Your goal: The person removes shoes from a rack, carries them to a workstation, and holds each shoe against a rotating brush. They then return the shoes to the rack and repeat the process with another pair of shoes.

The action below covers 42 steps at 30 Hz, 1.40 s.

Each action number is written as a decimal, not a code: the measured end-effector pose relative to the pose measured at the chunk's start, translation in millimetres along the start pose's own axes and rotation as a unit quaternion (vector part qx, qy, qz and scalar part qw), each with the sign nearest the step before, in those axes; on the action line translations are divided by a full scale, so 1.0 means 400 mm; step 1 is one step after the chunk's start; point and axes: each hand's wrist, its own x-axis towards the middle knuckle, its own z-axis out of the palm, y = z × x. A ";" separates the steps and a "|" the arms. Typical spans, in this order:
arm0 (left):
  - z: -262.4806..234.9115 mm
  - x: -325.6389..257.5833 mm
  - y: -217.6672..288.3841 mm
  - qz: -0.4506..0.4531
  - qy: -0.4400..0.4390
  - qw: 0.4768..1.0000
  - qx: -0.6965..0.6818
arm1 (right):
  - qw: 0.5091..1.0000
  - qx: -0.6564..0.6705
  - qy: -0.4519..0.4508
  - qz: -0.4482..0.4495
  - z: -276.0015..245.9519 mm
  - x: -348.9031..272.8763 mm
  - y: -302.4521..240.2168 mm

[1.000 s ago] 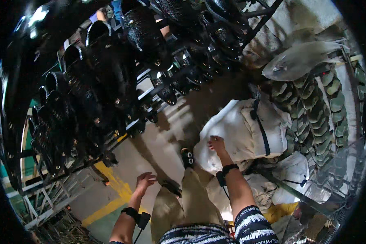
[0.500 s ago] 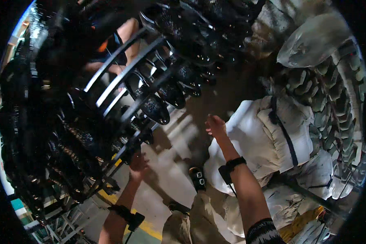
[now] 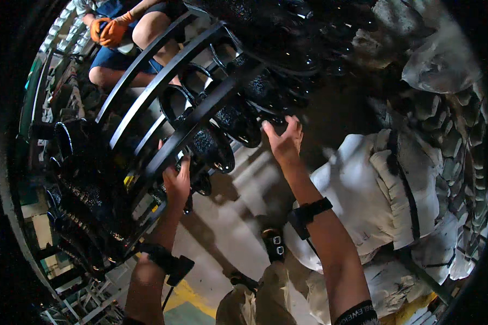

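Note:
A metal rack (image 3: pixel 188 132) with long parallel bars slants across the upper left. Glossy black shoe-like pieces (image 3: pixel 210 145) with rounded, textured toes hang along it in a row. My left hand (image 3: pixel 177 180) is raised at the rack's lower bar, fingers apart, beside one of these pieces; whether it touches is unclear. My right hand (image 3: pixel 286 142) reaches up with thumb and fingers spread, just below the toe of another black piece (image 3: pixel 270 118). Nothing shows gripped in it. Both forearms wear black straps with small boxes.
Beyond the rack sits a person in orange gloves (image 3: pixel 113 32), holding something pale. To my right lie stuffed white sacks (image 3: pixel 358 189) with a dark strap, and stacked grey sole-shaped pieces (image 3: pixel 453 141). More black pieces (image 3: pixel 92 195) fill the left side. Yellow floor marking (image 3: pixel 187 295) runs below.
Both hands have moved up toward the rack, the right closer to the black pieces. The view has shifted, bringing the gloved person into plainer sight.

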 end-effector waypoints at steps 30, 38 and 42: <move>0.151 -0.075 0.194 0.108 -0.023 0.978 0.177 | 0.920 0.274 -0.275 0.057 -0.079 -0.121 0.104; 0.083 -0.276 0.301 0.161 -0.132 0.965 0.161 | 0.883 0.287 -0.321 0.186 -0.264 -0.384 0.068; 0.045 -0.332 0.326 0.186 -0.118 0.968 0.121 | 0.854 0.356 -0.281 0.253 -0.313 -0.482 0.025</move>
